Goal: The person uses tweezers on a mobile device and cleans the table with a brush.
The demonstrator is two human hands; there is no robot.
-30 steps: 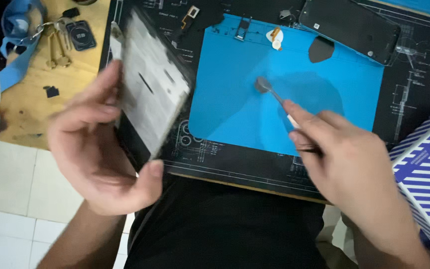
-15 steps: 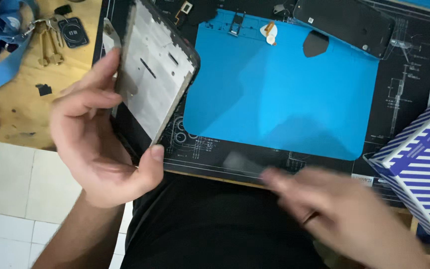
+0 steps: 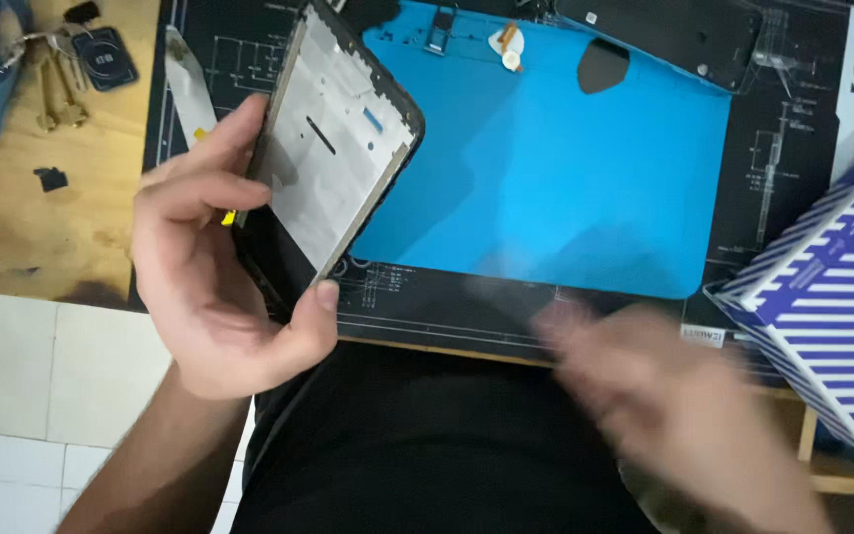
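Spread over the wooden bench, a black mat (image 3: 793, 138) carries a blue pad (image 3: 565, 168). At nine o'clock the phone frame (image 3: 333, 168) is clamped tilted by the left hand (image 3: 214, 287), presumably for inspection. At five o'clock the right hand (image 3: 684, 415) is blurred; its grip cannot be told.

One head-worn camera looks steeply down from close above onto the black printed work mat (image 3: 793, 158) at the desk's near edge; no second view.
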